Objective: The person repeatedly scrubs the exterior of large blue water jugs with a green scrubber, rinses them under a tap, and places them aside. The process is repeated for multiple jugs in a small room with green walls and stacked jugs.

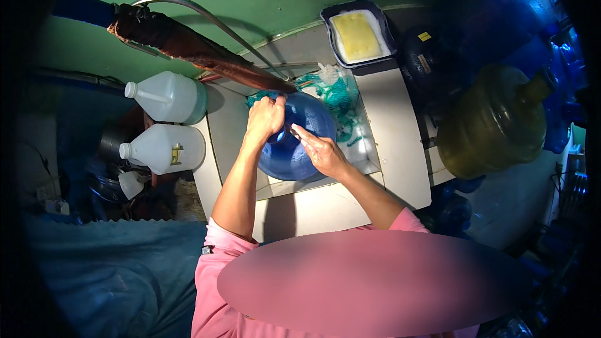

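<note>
A large round blue water jug (311, 112) rests in the sink (233, 134), its neck (283, 133) between my two hands. My left hand (266, 117) is closed at the jug's upper left, beside the lower end of a brown cloth-like sleeve (188, 44). What its fingers grip is hidden beneath it. On the neck's right side, my right hand (322, 153) is wet, with its fingers stretched out and their tips close to the neck. Teal netting (338, 97) and whitish suds lie behind the jug in the sink.
Two white jugs (166, 149) stand left of the sink. A dark tub (358, 32) with a yellow sponge (358, 35) sits at the back right corner. A yellowish-brown water jug (498, 125) lies to the right. A curved metal pipe (200, 9) arches above the sink.
</note>
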`<state>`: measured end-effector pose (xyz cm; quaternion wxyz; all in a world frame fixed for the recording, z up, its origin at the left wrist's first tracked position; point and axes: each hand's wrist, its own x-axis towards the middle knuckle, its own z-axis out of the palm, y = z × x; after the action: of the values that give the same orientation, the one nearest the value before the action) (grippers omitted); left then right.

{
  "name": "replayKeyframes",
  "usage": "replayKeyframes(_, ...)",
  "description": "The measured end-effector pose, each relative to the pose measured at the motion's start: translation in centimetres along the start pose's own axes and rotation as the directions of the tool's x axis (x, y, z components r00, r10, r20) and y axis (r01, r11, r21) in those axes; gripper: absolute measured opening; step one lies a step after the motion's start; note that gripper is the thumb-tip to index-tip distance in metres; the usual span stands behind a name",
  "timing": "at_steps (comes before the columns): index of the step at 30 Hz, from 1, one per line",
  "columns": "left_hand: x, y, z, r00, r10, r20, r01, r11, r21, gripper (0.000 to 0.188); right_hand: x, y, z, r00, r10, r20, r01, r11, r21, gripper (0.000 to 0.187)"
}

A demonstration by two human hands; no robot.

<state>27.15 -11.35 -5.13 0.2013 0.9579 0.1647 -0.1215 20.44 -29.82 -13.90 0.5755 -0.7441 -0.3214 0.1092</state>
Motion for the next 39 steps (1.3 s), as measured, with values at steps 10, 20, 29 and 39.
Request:
replayKeyframes(10, 1.0, -0.4, -1.0, 0.979, 0.004, 0.206, 0.041, 0.976, -0.215, 0.052, -3.4, -2.0, -10.4, 0.989, 0.111, -0.097, -0.134, 0.954, -0.269, 0.035)
replayKeyframes(20, 0.5, -1.1, 0.5, 0.993, 0.119, -0.009, -0.118, 0.992, 0.033, 0.054, -3.2, -2.0, -3.4, 0.996, 0.093, -0.014, -0.089, 0.897, -0.433, 0.035)
replayKeyframes(29, 0.9, -1.4, -1.0, 0.929, 0.347, 0.131, -0.337, 0.937, -0.097, 0.058, 0.8, -3.1, -0.9, 0.955, -0.012, -0.296, 0.042, 0.995, 0.094, 0.039)
replayKeyframes(39, -0.2, 0.2, -1.6, 0.968, 0.215, 0.131, -0.210, 0.976, -0.050, 0.053, 0.1, -2.6, -0.9, 0.960, 0.113, -0.257, -0.142, 0.985, -0.099, 0.032)
